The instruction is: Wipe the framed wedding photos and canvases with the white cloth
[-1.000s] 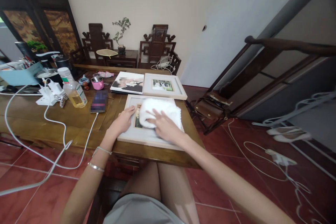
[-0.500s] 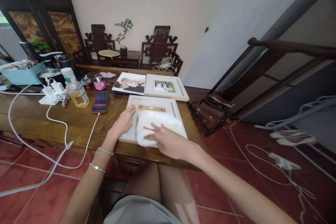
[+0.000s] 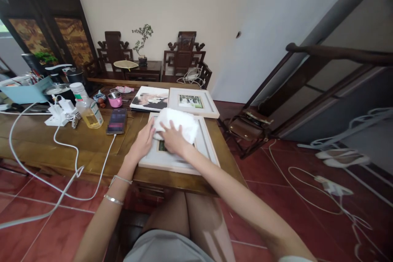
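A white picture frame (image 3: 202, 147) lies flat at the near edge of the wooden table (image 3: 46, 139). My right hand (image 3: 172, 140) presses a white cloth (image 3: 178, 122) onto the frame's upper part, fingers spread flat on it. My left hand (image 3: 143, 143) rests open on the frame's left edge, holding it still. The cloth hides most of the photo under the glass.
Behind the frame lie a second white frame (image 3: 192, 102) and a photo print (image 3: 150, 98). To the left are a phone (image 3: 117, 121) on a cable, a bottle of yellow liquid (image 3: 87, 111), a pink cup (image 3: 115, 99) and a power strip (image 3: 58, 114). Cables trail over the red floor tiles.
My right hand has slid the cloth from the frame's near edge up to its far left part. The left hand has stayed on the frame's left edge.
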`<state>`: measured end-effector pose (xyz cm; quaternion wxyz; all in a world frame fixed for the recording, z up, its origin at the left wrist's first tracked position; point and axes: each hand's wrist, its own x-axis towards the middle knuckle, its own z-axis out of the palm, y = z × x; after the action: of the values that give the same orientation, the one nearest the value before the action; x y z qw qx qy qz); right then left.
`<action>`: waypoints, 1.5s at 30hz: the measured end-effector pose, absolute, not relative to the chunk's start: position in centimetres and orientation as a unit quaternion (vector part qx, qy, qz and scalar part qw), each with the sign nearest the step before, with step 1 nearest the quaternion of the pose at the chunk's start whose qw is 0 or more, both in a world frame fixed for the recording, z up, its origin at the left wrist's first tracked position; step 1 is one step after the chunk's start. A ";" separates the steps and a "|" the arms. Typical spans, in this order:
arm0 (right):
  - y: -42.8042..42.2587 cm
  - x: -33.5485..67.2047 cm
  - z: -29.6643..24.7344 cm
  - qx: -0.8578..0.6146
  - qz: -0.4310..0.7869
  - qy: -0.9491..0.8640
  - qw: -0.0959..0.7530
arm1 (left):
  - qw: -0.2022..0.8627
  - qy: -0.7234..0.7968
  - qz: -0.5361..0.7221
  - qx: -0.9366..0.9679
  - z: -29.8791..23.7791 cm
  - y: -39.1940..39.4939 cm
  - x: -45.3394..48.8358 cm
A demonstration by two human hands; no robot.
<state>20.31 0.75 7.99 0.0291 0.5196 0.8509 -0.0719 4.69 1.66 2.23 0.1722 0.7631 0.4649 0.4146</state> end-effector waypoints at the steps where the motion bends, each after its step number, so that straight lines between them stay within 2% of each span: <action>1: 0.0 19.9 8.1 0.503 -0.072 0.861 0.031 | 0.177 0.469 0.423 0.755 2.3 1.6 4.7; 8: -7.9 24.2 9.4 0.399 -0.122 0.905 0.080 | 0.166 0.489 0.383 0.766 1.7 1.7 4.7; 16: -11.3 31.8 9.9 0.533 -0.076 0.832 0.134 | 0.148 0.478 0.324 0.803 0.7 2.1 4.8; 27: -11.0 21.6 7.2 0.428 -0.096 0.899 0.002 | 0.132 0.461 0.341 0.809 0.5 2.7 4.3; 31: -11.9 24.1 6.7 0.432 -0.087 0.897 -0.036 | 0.140 0.461 0.328 0.813 0.7 2.6 4.3; 37: -11.2 32.4 6.7 0.516 -0.061 0.854 -0.020 | 0.154 0.496 0.293 0.803 0.8 2.1 4.8; 45: 0.1 33.8 6.5 0.548 -0.047 0.834 -0.046 | 0.169 0.485 0.296 0.805 0.3 2.4 4.4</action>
<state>33.82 0.15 6.55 -0.0464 0.5477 0.8341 -0.0474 4.36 2.40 0.30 0.1691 0.8054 0.4850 0.2958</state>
